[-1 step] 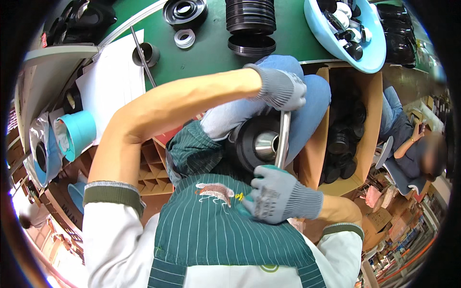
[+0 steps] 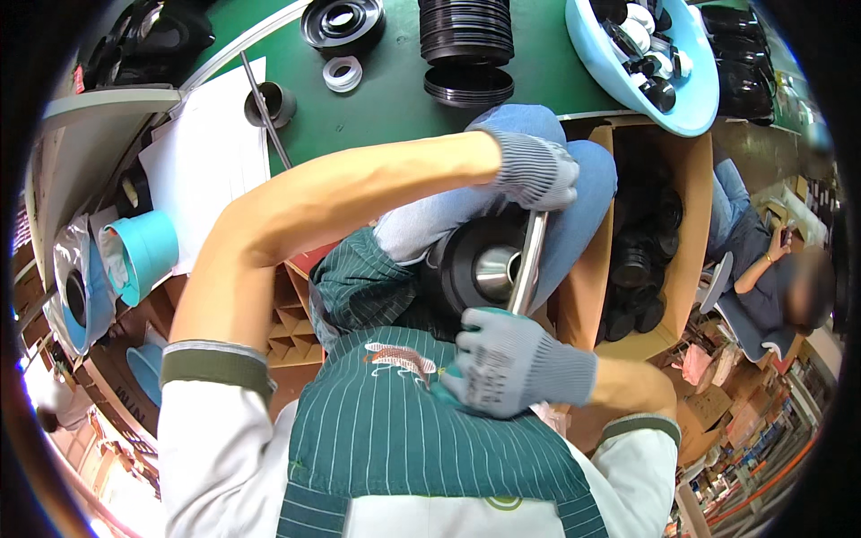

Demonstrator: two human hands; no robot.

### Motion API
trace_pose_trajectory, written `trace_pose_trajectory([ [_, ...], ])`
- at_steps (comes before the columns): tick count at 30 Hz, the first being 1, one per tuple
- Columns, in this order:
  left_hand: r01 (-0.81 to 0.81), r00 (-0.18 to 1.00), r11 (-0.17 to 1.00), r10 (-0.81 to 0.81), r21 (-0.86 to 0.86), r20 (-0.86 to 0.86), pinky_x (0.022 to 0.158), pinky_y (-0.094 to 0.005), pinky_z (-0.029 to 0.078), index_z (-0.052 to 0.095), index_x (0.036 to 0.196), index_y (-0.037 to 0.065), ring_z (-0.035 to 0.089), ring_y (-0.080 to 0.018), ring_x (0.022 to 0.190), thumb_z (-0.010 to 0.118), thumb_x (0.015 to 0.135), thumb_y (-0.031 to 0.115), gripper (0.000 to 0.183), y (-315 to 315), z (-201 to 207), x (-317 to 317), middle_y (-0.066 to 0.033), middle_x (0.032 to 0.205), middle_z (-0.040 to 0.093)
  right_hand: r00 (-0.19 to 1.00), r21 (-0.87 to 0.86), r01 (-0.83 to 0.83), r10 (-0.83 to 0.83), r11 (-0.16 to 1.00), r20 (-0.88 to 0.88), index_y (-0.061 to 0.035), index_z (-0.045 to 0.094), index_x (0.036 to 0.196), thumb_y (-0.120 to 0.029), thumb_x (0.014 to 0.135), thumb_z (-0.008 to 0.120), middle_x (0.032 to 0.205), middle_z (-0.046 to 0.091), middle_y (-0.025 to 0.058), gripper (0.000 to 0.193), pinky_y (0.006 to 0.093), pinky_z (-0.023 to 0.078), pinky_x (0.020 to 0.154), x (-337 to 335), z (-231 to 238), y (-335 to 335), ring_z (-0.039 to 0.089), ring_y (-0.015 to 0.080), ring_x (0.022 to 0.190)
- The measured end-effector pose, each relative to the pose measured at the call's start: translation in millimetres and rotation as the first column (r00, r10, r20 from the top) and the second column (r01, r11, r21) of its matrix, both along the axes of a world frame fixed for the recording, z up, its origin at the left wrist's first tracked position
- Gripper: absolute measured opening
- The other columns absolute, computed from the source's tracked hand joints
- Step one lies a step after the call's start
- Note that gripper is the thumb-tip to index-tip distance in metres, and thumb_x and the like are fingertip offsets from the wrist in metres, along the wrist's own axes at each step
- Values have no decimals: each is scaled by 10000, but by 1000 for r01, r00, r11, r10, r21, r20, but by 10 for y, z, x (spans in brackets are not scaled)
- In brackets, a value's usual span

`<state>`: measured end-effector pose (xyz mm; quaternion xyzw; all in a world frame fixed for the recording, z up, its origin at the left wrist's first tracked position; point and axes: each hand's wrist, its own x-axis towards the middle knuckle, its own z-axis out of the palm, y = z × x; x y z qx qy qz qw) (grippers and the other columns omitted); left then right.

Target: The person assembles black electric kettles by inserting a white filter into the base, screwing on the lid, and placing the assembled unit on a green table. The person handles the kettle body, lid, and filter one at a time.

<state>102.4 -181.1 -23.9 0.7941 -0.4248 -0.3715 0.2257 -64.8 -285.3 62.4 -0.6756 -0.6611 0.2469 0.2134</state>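
A shiny straight metal bar [image 2: 531, 255] runs between my two gloved hands, over my lap. My left hand [image 2: 538, 175], in a grey knit glove, is closed around its far end. My right hand [image 2: 511, 363], also gloved, is wrapped around the near end, close to my striped green apron; its fingertips are partly blurred. Just left of the bar, between my legs, sits a round black part [image 2: 456, 273] with a silver metal cup-shaped piece [image 2: 495, 272] in its middle. The bar partly covers that piece, and I cannot tell whether they touch.
On the green table [image 2: 386, 117] stand a stack of black rings [image 2: 466, 31], a white ring [image 2: 343, 74] and a blue basin [image 2: 583, 54] of small parts. A cardboard box [image 2: 686, 242] of black parts is at my right. Further right sits another person [image 2: 749, 238].
The bar has swung slightly, its near end going left and its far end right. My right hand has shifted left and my left hand a little right, both still gripping.
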Motion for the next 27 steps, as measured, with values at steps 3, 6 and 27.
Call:
trace_pose_trajectory([
  [3,32,998,999,-32,-3,-48,987,-449,500,737,1125,15,674,-357,1073,460,1035,316,419,-145,47,86,-225,1133,710,997,78,29,-23,997,-71,-104,704,944,-206,779,654,696,551,-18,200,352,485,740,117,-68,253,569,177,693],
  [6,-65,997,963,51,-260,-60,964,-402,506,750,1150,17,689,-287,1045,473,1045,316,422,31,-138,15,-180,1047,734,994,206,105,-99,973,-39,-120,690,866,-251,809,660,646,524,-25,146,360,511,781,73,-43,204,571,182,675],
  [27,-792,-89,-390,835,-470,-543,564,-254,503,484,1508,26,559,-66,648,573,1069,175,472,1769,-1381,-1230,-9,846,593,248,321,922,-967,217,-58,-7,595,1429,-341,735,902,1404,634,192,828,467,478,1102,-369,-158,-580,593,364,1320],
])
